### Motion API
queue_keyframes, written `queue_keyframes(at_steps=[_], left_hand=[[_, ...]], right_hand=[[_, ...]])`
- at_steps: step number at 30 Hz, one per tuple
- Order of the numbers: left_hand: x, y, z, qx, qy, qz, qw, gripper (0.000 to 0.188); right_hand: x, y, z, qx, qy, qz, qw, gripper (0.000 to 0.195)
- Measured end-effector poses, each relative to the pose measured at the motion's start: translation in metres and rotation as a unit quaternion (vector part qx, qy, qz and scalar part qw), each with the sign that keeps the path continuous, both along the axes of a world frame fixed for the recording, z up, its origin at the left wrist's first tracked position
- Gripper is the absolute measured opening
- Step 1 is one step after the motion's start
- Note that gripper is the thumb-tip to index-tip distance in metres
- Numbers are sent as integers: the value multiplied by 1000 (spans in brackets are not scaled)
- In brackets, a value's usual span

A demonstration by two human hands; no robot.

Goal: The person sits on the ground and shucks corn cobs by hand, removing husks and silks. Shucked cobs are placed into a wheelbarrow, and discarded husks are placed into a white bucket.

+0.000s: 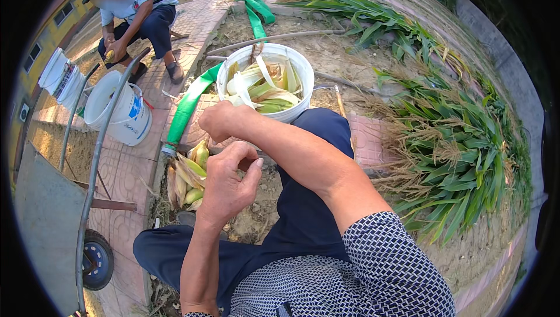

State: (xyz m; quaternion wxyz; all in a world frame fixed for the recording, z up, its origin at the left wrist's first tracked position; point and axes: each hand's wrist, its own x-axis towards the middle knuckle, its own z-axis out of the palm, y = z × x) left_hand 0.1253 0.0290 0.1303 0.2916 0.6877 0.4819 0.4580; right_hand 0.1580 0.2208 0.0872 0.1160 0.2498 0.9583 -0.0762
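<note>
My left hand [229, 181] is raised above the ground with its fingers curled and the thumb bent towards the index finger. Beyond it, my right hand [223, 120] is curled in front of the white bucket [308, 82], the forearm crossing in front of the bucket's near side. Whether either hand holds anything is hidden by the fingers. Corn husks [278, 93], green and pale, lie in that bucket, with the white strap of its handle across them. Below my right hand and left of my left hand, several corn ears in husks [188, 174] are piled on the ground.
A flat green hose [190, 102] runs beside the bucket. On the left stand a metal handcart [52, 220] and white buckets [133, 117]. A seated person [140, 19] holds a corn cob [109, 56]. Cut corn stalks [455, 150] lie on the right.
</note>
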Motion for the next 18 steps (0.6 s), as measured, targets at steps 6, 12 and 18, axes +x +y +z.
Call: queue_keyframes(at_steps=[6,12,18], left_hand=[[-6,0,-5,-39,-77,-10,996,7],[-12,-2,-9,-130,-487,-155,849,22],[3,-10,-5,-61,-459,-163,871,17]], right_hand=[[-1,1,4,19,9,-4,1000,32],[-1,-2,10,9,24,-6,1000,28],[-4,2,3,7,5,-11,1000,31]])
